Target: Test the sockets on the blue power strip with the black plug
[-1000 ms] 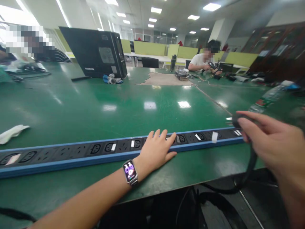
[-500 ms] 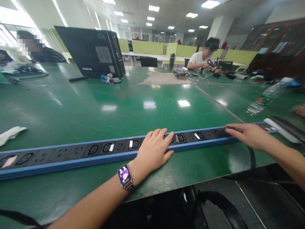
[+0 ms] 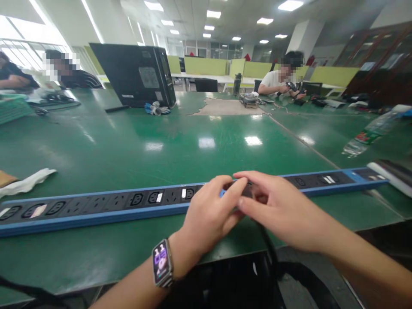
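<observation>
Power strip (image 3: 172, 196) is lying on the green table (image 3: 180, 154), sockets facing up, long axis running left-right, right end angling away. Hands are meeting over it: right hand (image 3: 286, 208) is pinching a dark plug (image 3: 246, 191), cable (image 3: 268, 242) hanging nearward; whether left hand (image 3: 210, 210) is gripping, cannot tell.

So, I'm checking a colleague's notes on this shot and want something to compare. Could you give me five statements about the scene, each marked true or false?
1. A watch is on the wrist of the left hand. True.
2. The right hand holds a dark plug. True.
3. The two hands are far apart. False: they are close together at the power strip.
4. The power strip has red edges. False: they are blue.
5. Gloves lie beside the computer case. True.
</observation>
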`<action>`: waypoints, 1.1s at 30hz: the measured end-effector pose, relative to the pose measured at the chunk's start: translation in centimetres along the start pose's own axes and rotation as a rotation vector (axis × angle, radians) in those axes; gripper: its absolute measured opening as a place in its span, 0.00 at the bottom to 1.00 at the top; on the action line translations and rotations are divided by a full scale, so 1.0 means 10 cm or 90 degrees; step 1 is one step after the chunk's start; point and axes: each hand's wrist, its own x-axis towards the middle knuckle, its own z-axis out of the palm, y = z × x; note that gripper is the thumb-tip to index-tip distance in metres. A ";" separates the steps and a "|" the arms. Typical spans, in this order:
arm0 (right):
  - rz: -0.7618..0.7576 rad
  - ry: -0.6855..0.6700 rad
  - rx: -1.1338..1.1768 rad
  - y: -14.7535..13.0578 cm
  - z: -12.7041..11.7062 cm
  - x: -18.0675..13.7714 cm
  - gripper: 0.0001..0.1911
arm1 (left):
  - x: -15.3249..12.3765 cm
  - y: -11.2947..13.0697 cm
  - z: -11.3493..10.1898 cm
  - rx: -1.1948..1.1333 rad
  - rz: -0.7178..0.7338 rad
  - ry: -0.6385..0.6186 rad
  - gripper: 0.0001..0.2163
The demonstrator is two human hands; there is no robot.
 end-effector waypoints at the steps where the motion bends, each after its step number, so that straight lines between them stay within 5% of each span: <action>1: -0.004 -0.061 0.086 -0.06 0.11 0.00 0.28 | -0.04 -0.03 -0.06 0.009 -0.014 0.034 0.18; 3: 0.002 -0.063 0.195 0.00 0.21 -0.04 0.30 | -0.19 -0.16 -0.23 0.046 -0.086 0.117 0.15; 5: 0.029 0.056 0.216 0.24 0.24 -0.08 0.24 | -0.38 -0.32 -0.39 0.078 -0.204 0.175 0.14; 9: 0.088 0.267 0.098 0.87 0.40 -0.14 0.17 | -0.66 -0.54 -0.52 0.058 -0.384 0.085 0.15; 13: 0.073 0.316 0.023 1.24 0.64 -0.19 0.15 | -0.70 -0.58 -0.51 0.032 -0.359 -0.042 0.15; 19: 0.106 0.335 0.076 1.28 0.68 -0.19 0.16 | -0.70 -0.68 -0.66 0.047 -0.334 -0.135 0.16; 25: 0.098 0.333 0.084 1.27 0.68 -0.18 0.16 | -0.68 -0.68 -0.72 0.039 -0.297 -0.104 0.13; 29: 0.098 0.337 0.097 1.26 0.71 -0.17 0.16 | -0.40 -0.46 -0.47 0.014 -0.290 0.058 0.14; 33: 0.102 0.333 0.094 1.29 0.71 -0.17 0.16 | -0.14 -0.28 0.00 -0.067 -0.233 -0.125 0.13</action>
